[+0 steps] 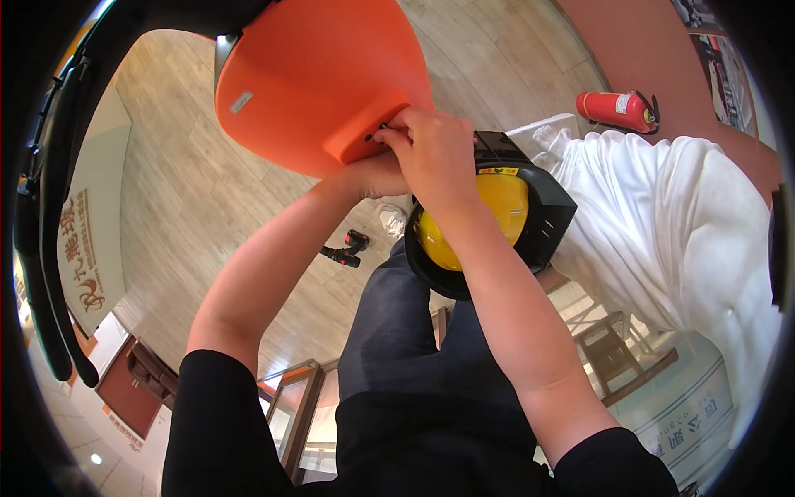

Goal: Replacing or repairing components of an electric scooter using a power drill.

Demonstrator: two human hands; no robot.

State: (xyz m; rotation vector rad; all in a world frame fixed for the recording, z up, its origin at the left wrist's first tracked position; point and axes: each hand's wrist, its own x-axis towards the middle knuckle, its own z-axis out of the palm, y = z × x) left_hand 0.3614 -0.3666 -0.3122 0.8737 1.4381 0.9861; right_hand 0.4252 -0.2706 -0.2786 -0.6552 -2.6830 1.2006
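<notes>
So, right hand (439,153) on smooth, curved orange shell (315,79); wood-grain floor (174,124).

A red cylindrical fire extinguisher (613,110) is at the edge of the pale wood-plank floor (497,50), beside a smooth reddish-brown wall (633,41). Near it, white fabric (662,215) hangs in loose folds; a brown wooden chair (610,362) shows beside the fabric.

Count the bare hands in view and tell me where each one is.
2. The right hand has its fingertips against the orange panel, near its lower right edge; the left hand is just below, partly hidden behind the right.
</notes>
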